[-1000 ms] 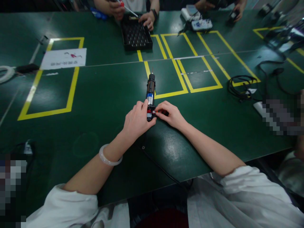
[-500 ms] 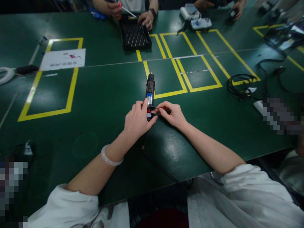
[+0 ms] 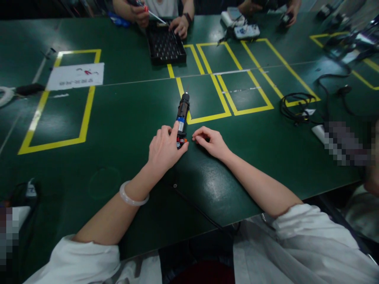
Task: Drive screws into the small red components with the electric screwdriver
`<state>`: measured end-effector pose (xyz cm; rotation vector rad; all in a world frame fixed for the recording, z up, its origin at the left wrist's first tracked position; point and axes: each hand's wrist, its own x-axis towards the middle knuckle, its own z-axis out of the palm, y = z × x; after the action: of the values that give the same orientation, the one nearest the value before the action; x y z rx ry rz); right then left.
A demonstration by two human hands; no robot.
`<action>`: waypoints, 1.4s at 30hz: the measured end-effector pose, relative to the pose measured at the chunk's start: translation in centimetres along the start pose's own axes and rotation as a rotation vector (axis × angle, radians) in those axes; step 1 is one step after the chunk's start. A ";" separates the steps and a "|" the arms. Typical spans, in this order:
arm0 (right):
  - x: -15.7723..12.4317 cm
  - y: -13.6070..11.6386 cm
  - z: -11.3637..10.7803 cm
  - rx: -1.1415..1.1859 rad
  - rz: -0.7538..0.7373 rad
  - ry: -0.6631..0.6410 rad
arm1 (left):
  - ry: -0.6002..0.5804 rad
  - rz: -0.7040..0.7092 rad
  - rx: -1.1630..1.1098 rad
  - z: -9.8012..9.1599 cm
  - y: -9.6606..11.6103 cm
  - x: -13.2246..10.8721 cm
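Observation:
A black cylindrical tool (image 3: 182,111) with a blue-silver band lies on the green table (image 3: 118,130), its tip pointing away from me. My left hand (image 3: 164,149) is wrapped around the tool's near end, where small red parts show. My right hand (image 3: 211,142) rests on the table just right of that end, a small gap apart, its fingers curled in a pinch; what they hold, if anything, is too small to make out. A pale bangle (image 3: 132,195) circles my left wrist.
Yellow tape rectangles (image 3: 204,79) mark the table. A black grid tray (image 3: 166,46) stands at the far edge, where another person's hands (image 3: 177,24) work with a screwdriver. A white paper (image 3: 75,74) lies at left; coiled black cables (image 3: 296,106) at right.
My right hand has drawn back slightly from the tool's near end. The tool has tilted a little and shifted left with my left hand.

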<state>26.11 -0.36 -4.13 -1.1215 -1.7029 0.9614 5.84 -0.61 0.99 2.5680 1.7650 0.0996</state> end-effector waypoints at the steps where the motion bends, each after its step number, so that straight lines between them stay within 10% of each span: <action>1: 0.0 0.0 0.0 -0.001 0.005 -0.012 | -0.007 -0.002 0.008 -0.1 -0.3 -0.1; 27: -0.2 -0.9 0.0 0.036 0.002 -0.192 | -0.050 -0.694 -0.018 -3.2 -22.5 -4.3; 34: 0.0 -0.8 0.1 0.055 0.010 -0.208 | 0.166 -0.650 0.042 -2.5 -23.9 -4.8; 42: 0.1 -0.7 0.1 0.085 0.051 -0.205 | 0.147 -0.630 0.122 -2.1 -23.2 -4.4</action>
<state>25.80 -0.45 -3.52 -1.0441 -1.7839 1.2046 -17.47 3.60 1.60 1.9821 2.6076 0.1711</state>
